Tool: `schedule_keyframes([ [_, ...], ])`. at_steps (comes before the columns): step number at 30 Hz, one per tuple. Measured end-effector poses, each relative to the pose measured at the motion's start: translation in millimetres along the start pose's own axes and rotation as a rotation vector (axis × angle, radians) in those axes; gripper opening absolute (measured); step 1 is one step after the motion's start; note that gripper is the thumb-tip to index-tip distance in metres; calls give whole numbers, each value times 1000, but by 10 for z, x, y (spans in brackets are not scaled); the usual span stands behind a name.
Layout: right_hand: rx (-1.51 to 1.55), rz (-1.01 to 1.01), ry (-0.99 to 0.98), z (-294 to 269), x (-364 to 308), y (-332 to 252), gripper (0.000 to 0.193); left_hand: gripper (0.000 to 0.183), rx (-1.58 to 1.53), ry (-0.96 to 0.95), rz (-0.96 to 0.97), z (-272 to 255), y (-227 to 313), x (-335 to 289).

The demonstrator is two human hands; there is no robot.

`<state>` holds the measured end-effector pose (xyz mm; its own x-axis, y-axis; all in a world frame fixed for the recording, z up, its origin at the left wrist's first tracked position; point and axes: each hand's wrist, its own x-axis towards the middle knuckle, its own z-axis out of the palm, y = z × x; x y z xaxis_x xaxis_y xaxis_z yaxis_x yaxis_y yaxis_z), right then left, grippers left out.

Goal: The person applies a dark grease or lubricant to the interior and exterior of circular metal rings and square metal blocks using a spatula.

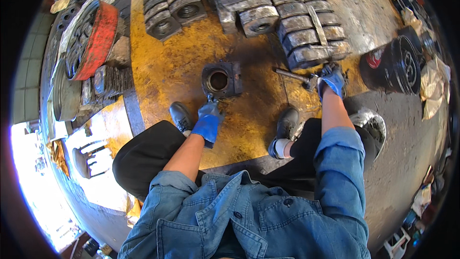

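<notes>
Just above the frame's centre, the block (235, 79) is rough metal; at bottom, the jacket (218, 225) is matt cloth; upper right, the bucket (385, 69) looks glossy plastic.

Far left, we've got a red-walled round tub (102, 41) with dark metal parts (82, 43) inside; a stack of thin rusty plates (115, 80) sits near it, slightly nearer us. Far right, we log a black bucket (382, 71), then crumpled tan paper (434, 88) to its right. Near right edge, we note a white plastic item (396, 244), kind unclear.
</notes>
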<state>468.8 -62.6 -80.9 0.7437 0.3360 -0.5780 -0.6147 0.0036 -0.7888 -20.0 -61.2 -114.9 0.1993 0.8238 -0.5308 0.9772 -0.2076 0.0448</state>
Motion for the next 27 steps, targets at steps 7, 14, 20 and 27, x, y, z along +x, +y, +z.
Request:
schedule_keyframes([
  [7, -251, 36, 112, -332, 19, 471, 28, 55, 44, 67, 61, 55, -1, 44],
  [14, -984, 47, 148, -645, 196, 384, 33, 61, 3, 27, 32, 87, 0, 88],
  [20, -1589, 122, 217, -1065, 410, 198, 39, 65, 5, -29, -13, 70, 16, 104],
  [27, -1509, 253, 298, -1436, 850, 287, 38, 59, 33, 12, 4, 73, 4, 66],
])
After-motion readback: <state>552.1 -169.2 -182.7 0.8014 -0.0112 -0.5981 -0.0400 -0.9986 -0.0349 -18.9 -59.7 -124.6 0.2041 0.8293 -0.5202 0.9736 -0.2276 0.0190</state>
